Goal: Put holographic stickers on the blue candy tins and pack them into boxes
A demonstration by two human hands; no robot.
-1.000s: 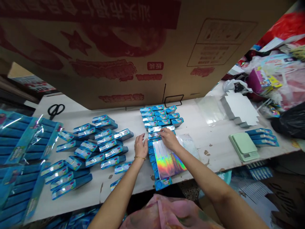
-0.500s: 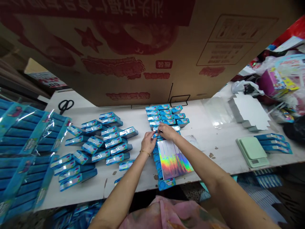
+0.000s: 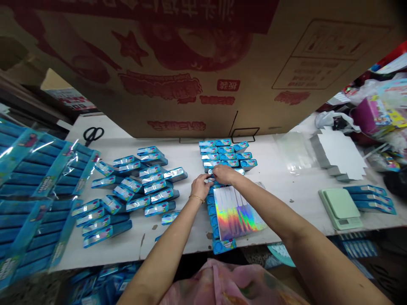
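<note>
Both hands meet over a column of small blue boxes (image 3: 216, 220) in the middle of the table. My left hand (image 3: 201, 187), with a bracelet at its wrist, has its fingertips pinched together at a box end. Right beside it, my right hand (image 3: 224, 174) curls its fingers down onto the same spot. Whatever lies between the fingertips is too small and covered to make out. A shiny rainbow sticker sheet (image 3: 237, 216) rests on the column under my right forearm. Just beyond the hands stand several blue boxes (image 3: 227, 156) in tight rows.
Many loose blue boxes (image 3: 155, 186) stand to the left, with plastic-wrapped packs (image 3: 28, 190) at the far left. Black scissors (image 3: 93, 134) lie behind them. A large carton (image 3: 190, 84) walls off the back. Rightward are a green scale (image 3: 340, 207) and a white die-cut stack (image 3: 340, 152).
The view has shifted slightly, so the table items appear a little to the right. My hands stay at the same box, with the right fingers curled a little lower over it.
</note>
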